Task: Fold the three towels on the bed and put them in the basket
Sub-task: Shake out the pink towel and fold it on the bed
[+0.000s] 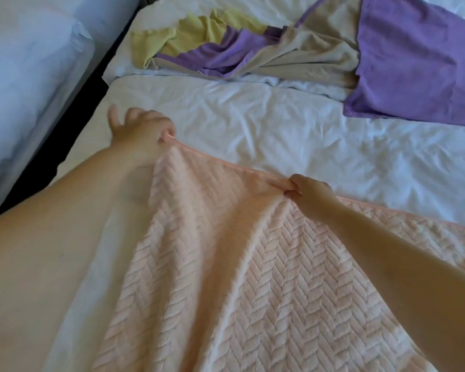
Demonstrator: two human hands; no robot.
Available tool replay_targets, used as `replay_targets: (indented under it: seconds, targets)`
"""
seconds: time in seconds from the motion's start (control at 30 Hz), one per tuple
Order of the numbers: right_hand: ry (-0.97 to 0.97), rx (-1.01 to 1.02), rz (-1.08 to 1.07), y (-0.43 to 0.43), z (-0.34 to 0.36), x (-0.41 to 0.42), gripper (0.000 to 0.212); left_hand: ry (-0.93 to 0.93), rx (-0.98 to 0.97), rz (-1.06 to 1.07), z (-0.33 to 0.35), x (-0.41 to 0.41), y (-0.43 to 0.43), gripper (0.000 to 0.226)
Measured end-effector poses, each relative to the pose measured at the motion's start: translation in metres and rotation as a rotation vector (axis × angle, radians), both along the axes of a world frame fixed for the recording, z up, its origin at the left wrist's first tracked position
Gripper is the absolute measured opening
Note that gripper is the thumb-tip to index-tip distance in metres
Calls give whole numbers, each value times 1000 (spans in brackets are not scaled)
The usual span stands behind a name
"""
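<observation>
A pink towel (253, 277) with a herringbone weave is spread over the near part of the bed. My left hand (140, 132) pinches its far left corner between thumb and fingers. My right hand (309, 194) pinches the far edge further to the right, lifting that edge a little off the sheet. A purple and beige towel (403, 65) lies crumpled at the far right of the bed. A yellow towel (191, 36) lies bunched at the far middle, partly under the purple one. No basket is in view.
The bed (293, 124) has a wrinkled white sheet. A second white bed or mattress (24, 76) stands on the left, with a dark gap (73, 124) between the two.
</observation>
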State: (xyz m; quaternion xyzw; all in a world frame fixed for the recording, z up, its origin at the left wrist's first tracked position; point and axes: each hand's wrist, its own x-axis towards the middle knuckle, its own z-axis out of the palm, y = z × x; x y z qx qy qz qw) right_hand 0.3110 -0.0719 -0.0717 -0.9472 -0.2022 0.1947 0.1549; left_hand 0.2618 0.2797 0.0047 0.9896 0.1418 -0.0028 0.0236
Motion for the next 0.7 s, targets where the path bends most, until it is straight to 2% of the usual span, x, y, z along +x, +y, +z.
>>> replay_targets:
  seconds: [0.07, 0.13, 0.2, 0.23, 0.27, 0.33, 0.37, 0.43, 0.5, 0.57, 0.63, 0.7]
  targets:
    - [-42, -22, 26, 3, -4, 1, 14, 80, 134, 113, -2, -2, 15, 16]
    - [-57, -40, 31, 10, -8, 1, 20, 117, 157, 148, -11, -4, 14, 19]
    - [-47, -45, 20, 14, -11, 2, 22, 172, 32, 160, -27, -5, 7, 17]
    - [-52, -46, 18, 16, -11, 3, 21, 214, -99, 193, -36, -6, 5, 18]
    - [-58, -48, 20, 17, -11, 3, 20, 243, -262, 240, -43, -8, 3, 30]
    - [-54, -51, 20, 21, -9, 6, 13, 177, -529, 310, -53, -11, 0, 53]
    - [-50, -42, 3, 22, -8, 7, 8, 86, -602, 337, -56, -11, -1, 54]
    - [-75, 29, -121, 22, -6, 10, 13, -163, -654, 402, -55, -11, -3, 41]
    - [-110, 101, -275, 22, -4, 12, 15, -348, -602, 373, -50, -8, -4, 26]
    - [-143, 49, -299, 26, -2, 10, 18, -348, -559, 322, -48, -8, -7, 20]
    - [-201, -36, -265, 33, -4, 1, 33, -258, -562, 329, -50, -12, -10, 30]
    - [-281, -4, -204, 42, -3, -16, 47, -229, -544, 379, -49, -29, -13, 45]
